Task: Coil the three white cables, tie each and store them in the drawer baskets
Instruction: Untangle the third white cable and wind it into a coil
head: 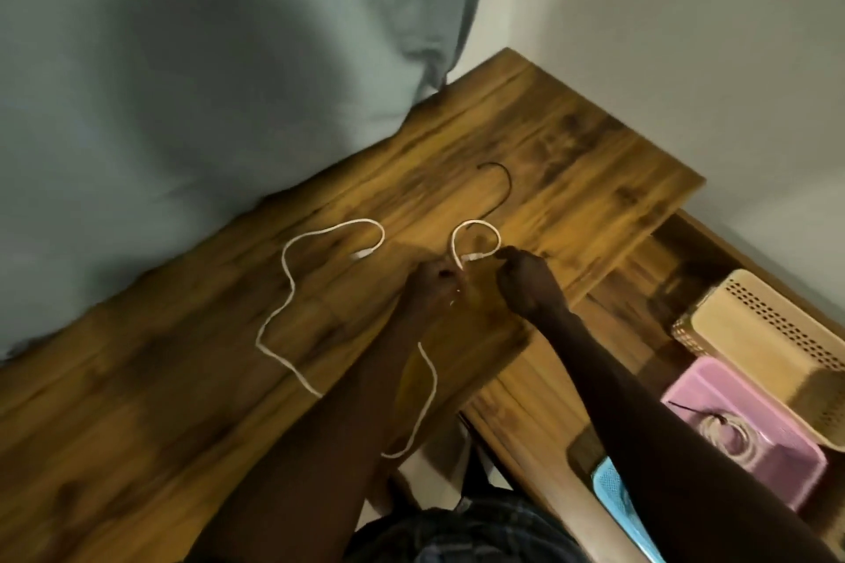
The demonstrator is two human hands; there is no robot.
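A white cable forms a small loop (475, 225) on the wooden tabletop (571, 160) between my hands. My left hand (434, 286) is closed on the loop's base. My right hand (526, 283) pinches its right side near a connector end. A longer stretch of white cable (286, 270) snakes over the table at the left and runs under my left forearm. Another stretch (427, 398) hangs past the table's front edge; whether these are one cable I cannot tell. A thin black tie (505, 187) lies just beyond the loop. A coiled white cable (727, 437) rests in the pink basket (777, 471).
The open drawer (640, 288) at the right holds a beige perforated basket (768, 334), the pink basket and a blue basket (610, 487). A grey-green curtain (205, 82) hangs over the table's far left edge. A white wall (686, 37) stands behind the drawer.
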